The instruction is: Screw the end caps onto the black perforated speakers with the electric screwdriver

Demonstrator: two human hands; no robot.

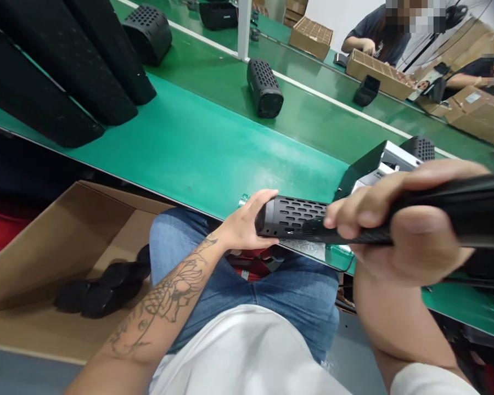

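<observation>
My left hand [247,222] is closed around the left end of a black perforated housing [298,211], which lies at the table's near edge. My right hand [411,219] grips a long, dark, glossy object [481,208], large and blurred near the camera. Its kind is not clear. A narrow dark part reaches from my right fingers across the front of the housing; whether it touches cannot be seen. My right hand hides the housing's right end. Behind that hand stands a black and silver boxy device [387,162].
Long black tubular pieces [86,60] lie at the left on the green table [197,148]. Another perforated housing [265,88] stands on the conveyor beyond. An open cardboard box [45,247] with black parts sits at lower left. Two people work across the line beside cardboard trays [379,74].
</observation>
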